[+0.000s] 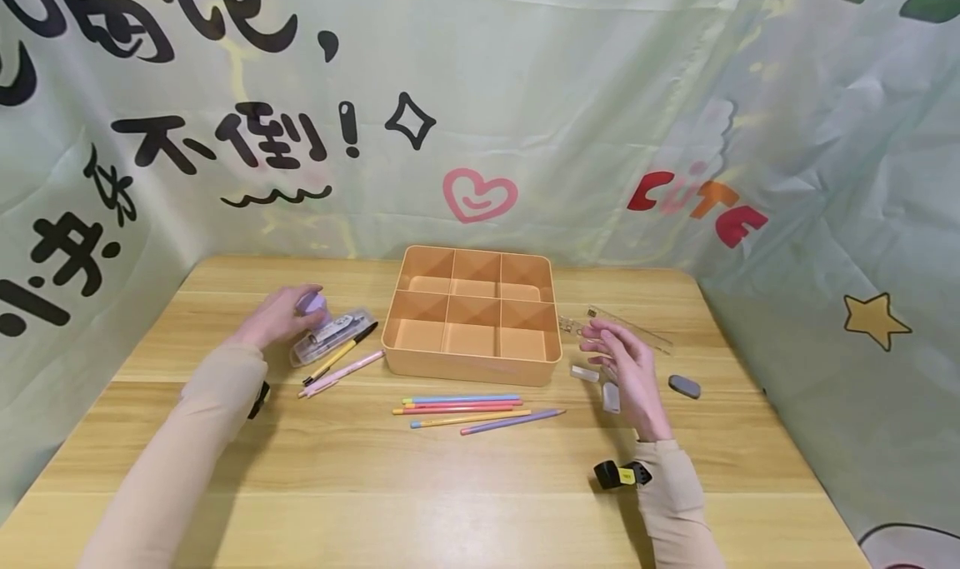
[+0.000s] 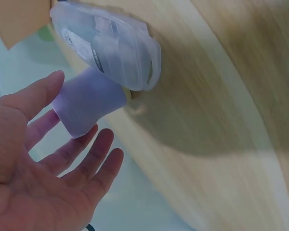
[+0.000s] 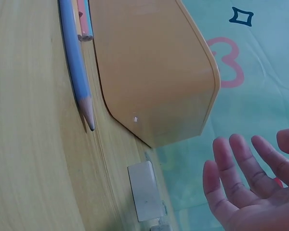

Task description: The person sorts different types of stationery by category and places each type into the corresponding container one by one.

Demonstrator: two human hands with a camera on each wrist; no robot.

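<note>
My left hand (image 1: 283,315) pinches a small lavender piece with waisted sides (image 2: 89,101) between thumb and fingers, at the left of the table. Its exact kind does not show. Right beside it lies a translucent plastic case (image 1: 332,336) with a label, which overlaps it in the left wrist view. A yellow-and-black pen (image 1: 341,355) and pink pens (image 1: 343,374) lie close by. On the other side, my right hand (image 1: 626,369) hovers with loosely bent fingers, holding nothing. Below it are white erasers (image 1: 585,373), and a clear ruler (image 1: 630,327) lies behind it.
An orange six-compartment organizer (image 1: 471,367) stands at the back middle of the table. Several colored pencils (image 1: 480,415) lie before it. A grey eraser-like piece (image 1: 684,386) sits at the right. Printed cloth (image 1: 570,119) hangs along the back and sides.
</note>
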